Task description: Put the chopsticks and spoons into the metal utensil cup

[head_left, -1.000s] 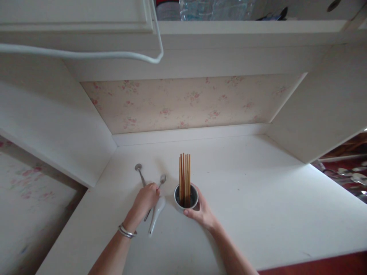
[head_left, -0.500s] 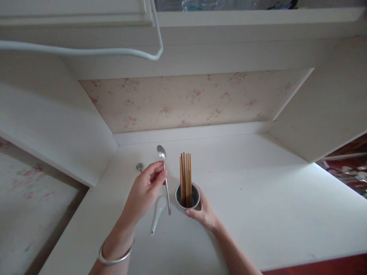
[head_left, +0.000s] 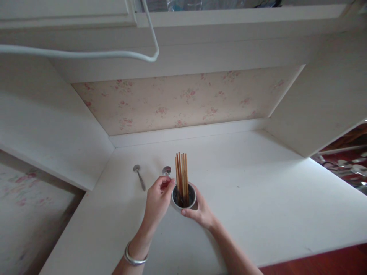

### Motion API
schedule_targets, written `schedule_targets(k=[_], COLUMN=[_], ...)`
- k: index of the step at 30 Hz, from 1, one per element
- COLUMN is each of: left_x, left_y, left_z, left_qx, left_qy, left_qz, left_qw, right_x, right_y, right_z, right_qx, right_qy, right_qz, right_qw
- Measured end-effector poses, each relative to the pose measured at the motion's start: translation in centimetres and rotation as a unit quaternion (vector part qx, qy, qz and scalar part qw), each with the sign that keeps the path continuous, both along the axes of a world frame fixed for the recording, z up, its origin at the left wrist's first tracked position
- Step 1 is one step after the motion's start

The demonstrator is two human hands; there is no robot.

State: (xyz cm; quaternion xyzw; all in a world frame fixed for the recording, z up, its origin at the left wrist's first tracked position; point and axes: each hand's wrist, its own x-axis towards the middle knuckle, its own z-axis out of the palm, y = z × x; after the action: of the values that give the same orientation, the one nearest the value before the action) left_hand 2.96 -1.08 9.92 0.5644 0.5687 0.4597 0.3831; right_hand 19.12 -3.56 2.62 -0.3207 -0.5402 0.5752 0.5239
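On the white counter (head_left: 258,198), your right hand (head_left: 200,214) wraps the round white cup (head_left: 183,200) of wooden chopsticks (head_left: 181,173); your left hand (head_left: 157,198) pinches a metal spoon (head_left: 166,171) at its rim.

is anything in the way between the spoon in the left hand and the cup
Nothing visible blocks it. The left hand holds the spoon right at the rim of the cup, beside the upright chopsticks; the right hand grips the cup.
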Motion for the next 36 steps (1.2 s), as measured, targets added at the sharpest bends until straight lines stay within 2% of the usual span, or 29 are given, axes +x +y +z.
schedule_targets(k=[4,8,14,17,23,30,32,33,36], left_x=[0.0,0.1,0.1,-0.1,0.0,0.1,0.1,0.0,-0.3], left_y=[-0.3,-0.4,-0.7,-1.3,-2.2,-1.3,-1.2,-1.1,-1.1], left_z=[-1.7,-2.9,-3.1,-3.2,-4.1,-5.4,-5.6,-5.8,-5.9], left_qx=[0.001,-0.034,-0.079,-0.082,-0.1,-0.087,-0.075,-0.067,-0.048], left_qy=[0.022,-0.011,-0.07,-0.105,-0.244,-0.267,-0.262,-0.252,-0.174], left_qz=[0.006,-0.006,-0.039,-0.077,-0.185,-0.206,-0.205,-0.203,-0.2], left_qw=[1.0,0.999,0.994,0.988,0.947,0.937,0.94,0.944,0.963], right_x=[0.0,0.0,0.0,0.0,-0.4,0.7,0.8,0.5,-2.1], right_y=[0.0,0.1,0.1,0.0,-0.1,-0.9,-1.8,-2.3,-3.3], right_z=[0.0,0.1,0.3,0.3,0.0,0.1,1.1,2.0,5.6], right_qx=[-0.001,0.005,0.007,0.005,-0.014,-0.036,-0.027,-0.008,0.107], right_qy=[0.004,0.005,0.001,-0.002,0.0,-0.056,-0.095,-0.121,-0.191], right_qz=[0.006,0.008,0.011,0.008,0.003,0.024,-0.023,-0.069,-0.237], right_qw=[1.0,1.0,1.0,1.0,1.0,0.998,0.995,0.99,0.946])
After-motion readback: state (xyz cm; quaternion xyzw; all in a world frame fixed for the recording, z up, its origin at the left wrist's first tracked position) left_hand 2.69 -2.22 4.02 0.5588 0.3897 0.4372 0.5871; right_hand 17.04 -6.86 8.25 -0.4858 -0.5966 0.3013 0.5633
